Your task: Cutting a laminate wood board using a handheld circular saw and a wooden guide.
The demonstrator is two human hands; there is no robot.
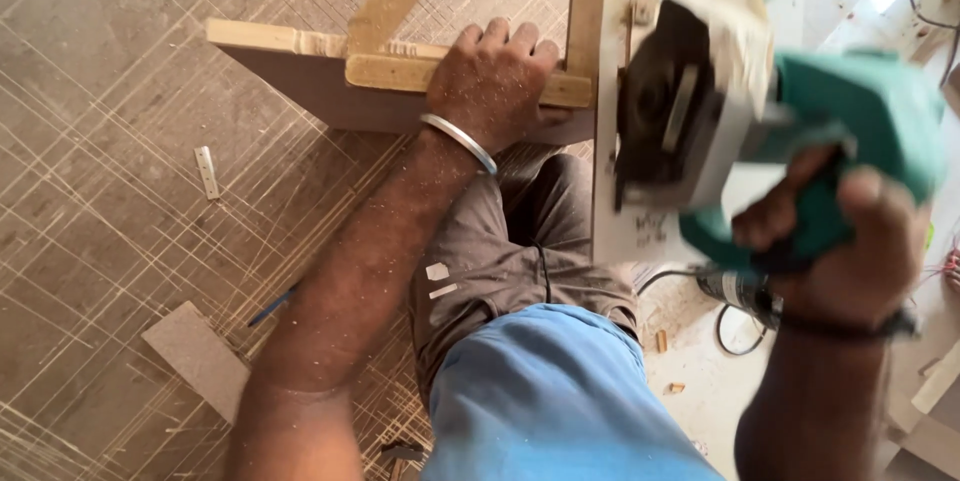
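We see the right hand (845, 241) closed around the green circular saw (760, 131), held beside the board edge. Farther out, the left hand (495, 86) presses flat, fingers spread, on the wooden square (400, 71) atop the board (330, 91).

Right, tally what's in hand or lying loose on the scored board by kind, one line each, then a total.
Green-handled power saw, gripped by the right hand: 1
Pale wooden square pressed flat under the left hand: 1
Grey flat offcut: 1
Small pale metal strip: 1
Blue pencil, partly hidden by the forearm: 1
Total: 5
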